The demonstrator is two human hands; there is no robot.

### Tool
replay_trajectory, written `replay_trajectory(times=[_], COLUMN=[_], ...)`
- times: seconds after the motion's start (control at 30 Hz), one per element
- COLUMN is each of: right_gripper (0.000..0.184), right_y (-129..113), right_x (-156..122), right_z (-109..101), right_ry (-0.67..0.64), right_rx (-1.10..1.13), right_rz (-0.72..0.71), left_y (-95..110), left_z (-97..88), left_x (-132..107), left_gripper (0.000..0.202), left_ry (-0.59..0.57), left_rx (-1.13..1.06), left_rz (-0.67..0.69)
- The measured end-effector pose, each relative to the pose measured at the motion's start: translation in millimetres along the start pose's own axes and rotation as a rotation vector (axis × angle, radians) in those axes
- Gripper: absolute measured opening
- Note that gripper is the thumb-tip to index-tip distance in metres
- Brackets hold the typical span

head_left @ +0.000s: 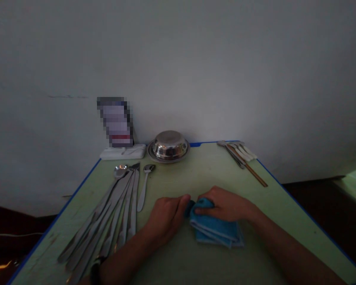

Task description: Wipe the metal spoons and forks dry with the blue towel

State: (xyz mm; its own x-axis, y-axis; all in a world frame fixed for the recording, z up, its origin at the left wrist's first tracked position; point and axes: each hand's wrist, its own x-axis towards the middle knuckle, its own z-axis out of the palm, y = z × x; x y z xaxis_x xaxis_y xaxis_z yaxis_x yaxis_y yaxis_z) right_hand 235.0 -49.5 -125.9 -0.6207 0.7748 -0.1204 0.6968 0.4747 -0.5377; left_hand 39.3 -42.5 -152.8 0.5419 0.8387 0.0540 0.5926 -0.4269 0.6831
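Right hand (pixel 225 204): closed on a folded blue cloth (pixel 215 228), thumb pressed along its upper edge, the pale-edged layers spreading below the fingers. Left hand (pixel 167 217): just beside the right, back upward, thumb pointing toward the cloth; its fingers are largely hidden, so one cannot tell whether it grips the dark piece (pixel 189 208) between the two hands. Dark wristband (pixel 95 271): on the left wrist. Table (pixel 284 233): pale green, blue-edged, beneath both hands. Small metal spoon (pixel 141 194): near the left hand, to its left and ahead, bowl end away. Long-handled metal utensils (pixel 106 206): fanned out farther left of the left hand, handle ends toward the person; among them, a round-bowled spoon (pixel 120 171). Metal bowl (pixel 170 143): upturned, well ahead of the left hand, on a wider metal dish (pixel 166 161). White block (pixel 124 153): ahead and left of the left hand; upright device (pixel 117 124) standing at it, pixelated. Wooden chopsticks (pixel 255 174): ahead and right of the right hand, beside white-handled cutlery (pixel 245 151). Grey wall (pixel 195 63): beyond everything.
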Motion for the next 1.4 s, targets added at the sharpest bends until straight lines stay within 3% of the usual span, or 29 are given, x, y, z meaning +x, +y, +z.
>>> replay_trajectory(times=[0.23,0.43,0.67,0.77,0.87,0.97,1.03,1.1,1.2,1.3,1.4], right_gripper=[0.045,0.043,0.036,0.033,0.030,0.030,0.032,0.033,0.037,0.042,0.041], right_y=[12.2,11.0,-2.8,-1.2,8.6,18.9,21.1,17.8,6.7,1.1,10.6], right_x=[-7.8,-6.4,0.2,2.1,5.4,10.2,13.4,16.5,21.0,23.1,19.3], right_z=[-12.4,-8.2,1.6,1.6,-1.5,-4.1,-2.5,3.0,14.7,19.6,11.1], right_ry=[0.089,0.047,0.229,0.469,0.851,1.179,1.267,1.278,1.243,1.179,1.152], right_rx=[0.058,0.075,0.189,0.360,0.807,1.273,1.380,1.396,1.430,1.422,1.312], right_rz=[0.141,0.121,0.174,0.269,0.415,0.438,0.437,0.446,0.442,0.415,0.399], left_y=[0.6,-0.2,-1.3,-0.8,1.3,5.0,7.0,7.7,6.2,4.0,3.2], left_z=[-4.0,-2.1,2.0,0.3,-3.4,-6.9,-7.1,-5.1,0.3,3.9,3.8], left_x=[-0.8,-0.2,1.7,3.1,3.2,1.2,-0.3,-1.0,-0.6,-0.8,-0.9], left_gripper=[0.034,0.026,0.026,0.030,0.030,0.030,0.030,0.028,0.021,0.016,0.019], left_ry=[0.094,0.063,0.027,0.087,0.103,0.002,-0.113,-0.200,-0.234,-0.208,-0.154], left_rx=[-0.066,-0.061,-0.057,-0.072,-0.094,-0.101,-0.049,0.044,0.168,0.175,0.000], left_rz=[0.033,0.083,0.104,0.051,0.017,0.060,0.148,0.236,0.291,0.268,0.153])
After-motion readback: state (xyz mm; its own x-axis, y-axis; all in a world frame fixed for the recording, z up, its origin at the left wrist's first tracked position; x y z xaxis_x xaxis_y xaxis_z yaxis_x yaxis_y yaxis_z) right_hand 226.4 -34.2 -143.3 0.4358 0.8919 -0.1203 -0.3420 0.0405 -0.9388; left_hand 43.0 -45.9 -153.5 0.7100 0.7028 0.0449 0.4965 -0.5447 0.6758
